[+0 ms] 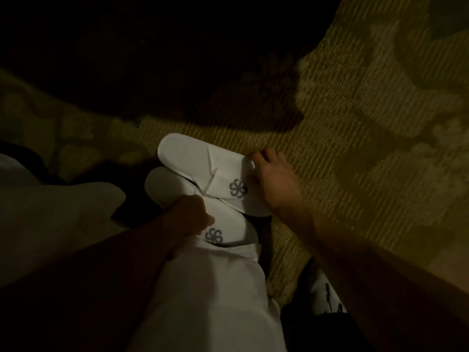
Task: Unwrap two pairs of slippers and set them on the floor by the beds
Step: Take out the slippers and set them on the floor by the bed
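Two white slippers with a grey swirl logo lie on the patterned carpet in dim light. The far slipper (200,163) lies flat, its toe end under my right hand (272,182), whose fingers pinch the toe's edge. The near slipper (228,229) overlaps the far one's lower edge. My left hand (189,214) grips the near slipper at its strap, fingers closed on it. No wrapper shows in the view.
White bedding (50,214) hangs at the left, and my white trouser leg (215,301) fills the bottom centre. A dark object (121,217) lies by the bedding. Deep shadow (152,59) covers the far carpet; lit carpet (368,148) spreads to the right.
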### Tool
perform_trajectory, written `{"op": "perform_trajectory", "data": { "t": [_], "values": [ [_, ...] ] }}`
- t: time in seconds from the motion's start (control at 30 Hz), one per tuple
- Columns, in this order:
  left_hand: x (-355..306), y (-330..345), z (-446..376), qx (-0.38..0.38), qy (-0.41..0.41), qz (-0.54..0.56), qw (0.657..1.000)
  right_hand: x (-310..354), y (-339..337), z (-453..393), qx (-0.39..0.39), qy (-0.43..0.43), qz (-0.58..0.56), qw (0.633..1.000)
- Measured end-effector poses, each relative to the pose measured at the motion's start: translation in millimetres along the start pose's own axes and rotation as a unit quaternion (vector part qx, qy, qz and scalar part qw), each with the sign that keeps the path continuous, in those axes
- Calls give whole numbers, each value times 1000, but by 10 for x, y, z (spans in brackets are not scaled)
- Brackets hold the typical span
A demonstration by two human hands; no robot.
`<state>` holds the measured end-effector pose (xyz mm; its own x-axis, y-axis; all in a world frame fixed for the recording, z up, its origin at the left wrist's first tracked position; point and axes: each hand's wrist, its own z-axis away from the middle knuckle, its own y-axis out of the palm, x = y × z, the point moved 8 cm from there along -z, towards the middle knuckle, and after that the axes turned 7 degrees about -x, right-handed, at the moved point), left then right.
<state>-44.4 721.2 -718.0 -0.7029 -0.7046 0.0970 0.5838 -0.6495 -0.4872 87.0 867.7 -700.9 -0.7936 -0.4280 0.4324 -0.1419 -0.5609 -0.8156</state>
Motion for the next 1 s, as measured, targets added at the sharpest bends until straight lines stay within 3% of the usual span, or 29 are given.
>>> {"op": "perform_trajectory", "data": {
  "t": [0.17, 0.3, 0.33, 0.4, 0.43, 0.77, 1.0],
  "values": [
    [-71, -146, 37, -18, 20, -6, 1000, 41, -84, 9, 15, 2, 0, 1000],
    [-422, -531, 246, -119, 195, 14, 973, 157, -362, -5, 4, 4, -22, 1000],
    [-394, -564, 324, -78, 158, 78, 981, 197, -453, -4, 3, 3, -28, 1000],
    [-290, -724, 425, -106, 44, 156, 981, 291, -650, 19, 0, 5, -46, 999],
    [-258, -743, 517, -79, 7, 154, 985, 345, -760, 39, -2, 8, -57, 998],
    [-513, -1709, 1953, -150, 29, 376, 914, 940, -2167, 606, -39, 80, -164, 982],
    [-351, -2283, 3322, -172, 70, 493, 850, 1655, -3290, 1393, -74, 71, -217, 971]
  ]
}}
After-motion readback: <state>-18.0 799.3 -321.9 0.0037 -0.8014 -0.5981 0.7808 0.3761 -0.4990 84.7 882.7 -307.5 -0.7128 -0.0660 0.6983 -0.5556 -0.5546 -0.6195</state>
